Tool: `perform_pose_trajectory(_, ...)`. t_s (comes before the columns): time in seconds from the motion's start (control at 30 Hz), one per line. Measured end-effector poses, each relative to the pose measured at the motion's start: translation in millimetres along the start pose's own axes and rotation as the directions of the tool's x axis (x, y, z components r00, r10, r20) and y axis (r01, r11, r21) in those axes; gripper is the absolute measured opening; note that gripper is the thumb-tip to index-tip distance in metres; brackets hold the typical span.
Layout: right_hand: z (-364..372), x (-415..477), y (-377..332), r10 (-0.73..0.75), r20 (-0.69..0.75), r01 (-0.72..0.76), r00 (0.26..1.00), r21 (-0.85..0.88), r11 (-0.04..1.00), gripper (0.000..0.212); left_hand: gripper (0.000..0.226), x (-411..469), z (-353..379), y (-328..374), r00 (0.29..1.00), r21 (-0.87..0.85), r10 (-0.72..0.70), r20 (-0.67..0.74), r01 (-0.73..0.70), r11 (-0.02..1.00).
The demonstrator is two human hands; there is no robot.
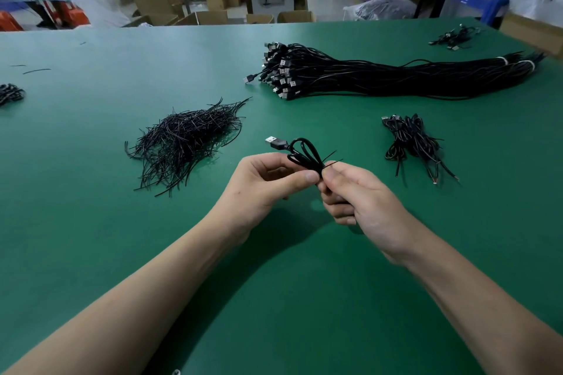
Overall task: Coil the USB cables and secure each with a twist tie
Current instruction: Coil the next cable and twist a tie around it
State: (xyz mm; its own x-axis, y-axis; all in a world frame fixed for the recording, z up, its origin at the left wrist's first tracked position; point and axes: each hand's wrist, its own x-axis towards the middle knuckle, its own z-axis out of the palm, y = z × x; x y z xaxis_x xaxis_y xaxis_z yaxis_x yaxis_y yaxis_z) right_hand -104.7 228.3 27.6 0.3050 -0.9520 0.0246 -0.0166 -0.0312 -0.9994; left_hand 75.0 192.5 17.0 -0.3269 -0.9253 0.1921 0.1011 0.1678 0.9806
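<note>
A coiled black USB cable (300,153) is held above the green table (91,161), its silver plug pointing left. My left hand (268,183) pinches the coil between thumb and fingers. My right hand (353,192) pinches a black twist tie (330,158) wrapped around the coil, with the tie's two ends sticking out to the upper right. A heap of loose black twist ties (185,140) lies to the left. A large bundle of straight USB cables (380,76) lies at the back right. Several coiled, tied cables (411,140) sit to the right.
A few more cables (457,36) lie at the far right corner, and another small black pile (10,93) sits at the left edge. Beyond the table stand cardboard boxes (210,17), a blue bench and blue shelving.
</note>
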Motion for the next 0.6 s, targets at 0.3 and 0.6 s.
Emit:
perform_pose_trajectory(0.3,0,0,3,0.008,0.079,-0.013,0.997,0.065,0.998,0.033,0.012,-1,5,-6,0.991,-0.09,0.126,0.034,-0.122,0.988)
perform_pose_trajectory(0.6,0,1,4,-0.022,0.067,0.018,0.997,0.061,0.998,0.034,0.015,-3,13,-7,0.999,-0.094,0.047,0.011,-0.046,0.994)
